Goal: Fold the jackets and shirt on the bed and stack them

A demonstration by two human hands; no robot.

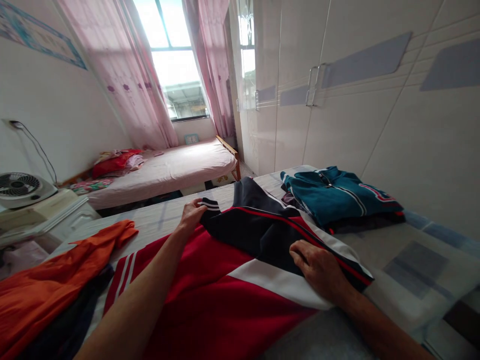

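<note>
A red, white and navy track jacket (210, 255) is spread over the bed in front of me, one navy sleeve (247, 232) laid across its body. My left hand (192, 212) pinches the striped cuff at the sleeve's end. Over on the right, my right hand (315, 265) rests on the jacket with its fingers curled against the navy and white cloth; whether it grips a fold is hidden. Beyond that hand lies a pile of folded clothes topped by a teal zip jacket (341, 195).
Orange clothing (75, 270) lies on dark cloth at the left. A fan (22, 187) stands on a cabinet beside the wall. A second bed (187, 165) is under the window, holding a red heap of cloth (118, 162). White wardrobe doors (348, 120) line the right side.
</note>
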